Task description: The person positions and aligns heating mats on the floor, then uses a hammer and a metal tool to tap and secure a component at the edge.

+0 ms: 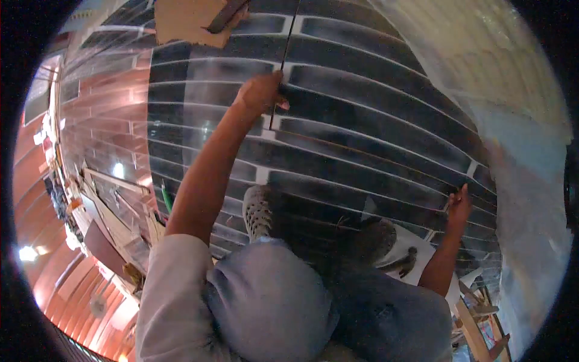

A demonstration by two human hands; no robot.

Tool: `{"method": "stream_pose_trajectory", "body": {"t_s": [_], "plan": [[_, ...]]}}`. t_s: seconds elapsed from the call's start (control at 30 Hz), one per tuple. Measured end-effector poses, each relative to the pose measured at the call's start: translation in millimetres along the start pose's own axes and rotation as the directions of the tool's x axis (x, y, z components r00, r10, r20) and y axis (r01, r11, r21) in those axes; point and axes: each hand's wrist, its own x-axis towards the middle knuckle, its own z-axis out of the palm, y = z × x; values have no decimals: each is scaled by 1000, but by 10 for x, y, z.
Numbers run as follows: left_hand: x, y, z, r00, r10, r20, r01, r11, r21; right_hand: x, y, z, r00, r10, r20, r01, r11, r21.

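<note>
My left hand (260, 95) reaches forward, its fingers curled closed at a thin dark line (292, 36) that runs away from me. I cannot tell whether this line is a strip or a seam. To the right and nearer, my right hand (459, 206) is low over the floor, fingertips drawn together; what they hold, if anything, is too small to make out. A thin brownish line (362, 155) crosses between the two hands. Beneath both lies a dark, glossy floor (362, 108) patterned with pale lines.
A torn piece of brown cardboard (187, 21) with a dark flat piece (227, 15) on it lies ahead. Pale plastic sheeting (525, 163) drapes along the right. Wood scraps (117, 217) fill the left; wooden pieces (473, 329) stand lower right. My shoes (258, 211) rest on the floor.
</note>
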Motion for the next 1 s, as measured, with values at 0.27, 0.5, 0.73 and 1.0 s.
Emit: {"method": "stream_pose_trajectory", "body": {"t_s": [0.27, 0.5, 0.73, 1.0], "plan": [[58, 107, 24, 998, -2, -61, 7, 997, 79, 266, 99, -285, 996, -16, 90, -1, 984, 177], [11, 303, -107, 991, -130, -23, 132, 968, 213, 268, 138, -339, 999, -32, 35, 30, 998, 64], [-51, 435, -284, 949, -315, 20, 298, 915, 272, 158, 65, -32, 992, -50, -114, 53, 998, 26], [343, 367, -37, 976, -214, 48, 171, 881, 441, 256, 337, -630, 997, -78, -24, 76, 994, -78]]}}
